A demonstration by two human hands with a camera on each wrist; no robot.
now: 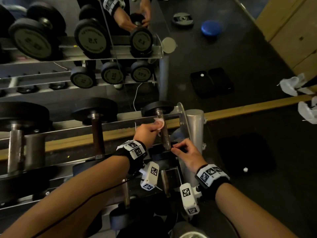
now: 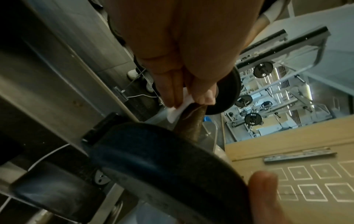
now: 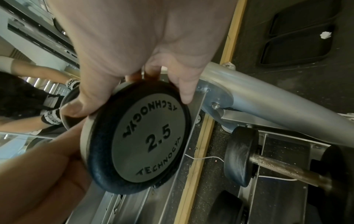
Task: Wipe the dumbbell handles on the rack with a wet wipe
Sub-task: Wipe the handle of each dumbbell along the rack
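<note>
A small dumbbell marked 2.5 [image 3: 147, 139] lies across the rails at the right end of the rack's top tier [image 1: 120, 115]. Its brown, rusty handle [image 1: 165, 134] runs between two black rubber heads. My left hand [image 1: 149, 130] pinches a white wet wipe [image 1: 159, 123] and presses it against the handle near the far head [image 1: 158, 108]. In the left wrist view the wet wipe [image 2: 177, 112] is folded over the handle [image 2: 191, 121] under my fingertips. My right hand [image 1: 184, 152] grips the rim of the near head, thumb and fingers curled round its edge.
Larger dumbbells [image 1: 97, 133] lie to the left on the same tier, and more sit on a lower tier [image 3: 277, 166]. A mirror behind the rack doubles everything. The silver upright post [image 1: 195, 131] stands just right of my hands. Dark mats [image 1: 211, 82] and crumpled wipes [image 1: 245, 169] lie on the floor.
</note>
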